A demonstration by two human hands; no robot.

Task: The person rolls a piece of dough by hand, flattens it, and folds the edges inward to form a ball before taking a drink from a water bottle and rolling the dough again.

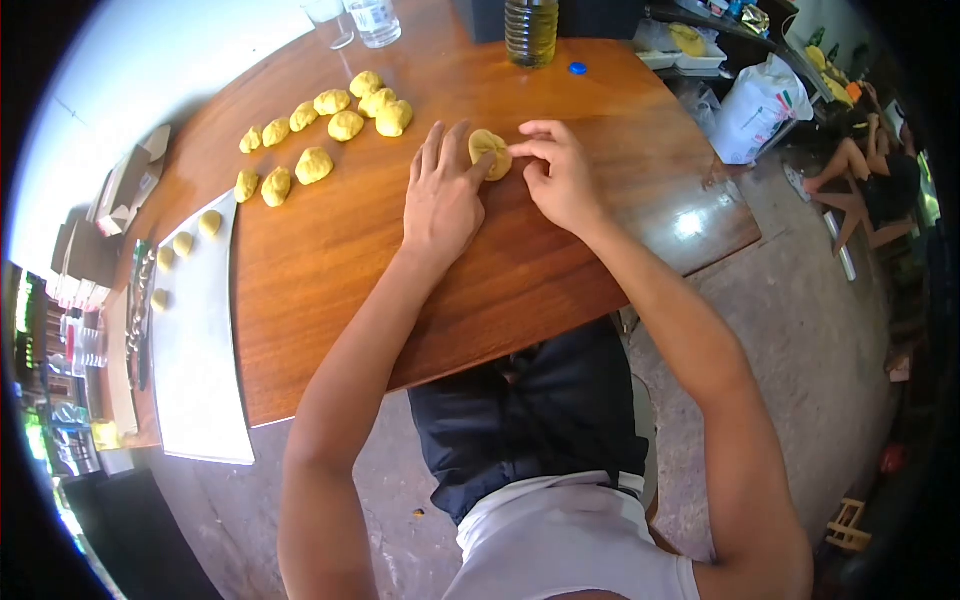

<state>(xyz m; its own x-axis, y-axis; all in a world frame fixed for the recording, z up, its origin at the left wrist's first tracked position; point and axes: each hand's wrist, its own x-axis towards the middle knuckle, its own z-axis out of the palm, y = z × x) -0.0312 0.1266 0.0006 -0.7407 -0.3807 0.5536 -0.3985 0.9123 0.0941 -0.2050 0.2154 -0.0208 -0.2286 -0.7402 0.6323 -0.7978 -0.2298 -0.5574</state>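
Dough round (498, 166) lies on the wooden table (420, 335), nearer to me than the oil bottle (531, 35) and slightly to its left. It is broad and flattened, with a crease running into its face.

Left hand (443, 205): fingers extended and slightly parted beside the round; thumb laid over its face. Whether the thumb and index finger pinch dough between them, I cannot tell.

Right hand (565, 185): index finger extended to the round's right edge, middle finger raised apart from it, thumb held clear of the dough. Nothing appears pinched.

Current step, as I judge it: shaping one piece by hand, with the left side steadying and the right fingertip working the rim. The next move calls for light, even fingertip pressure along the edge, with the left thumb as support; excess force could tear or thin the dough.

Related items: yellow dough lumps (314, 166) sit left of the bottle and nearer to me; the smaller dough balls (210, 223) lie farther left on a white sheet (200, 380). A blue cap (577, 68) is just right of the bottle.
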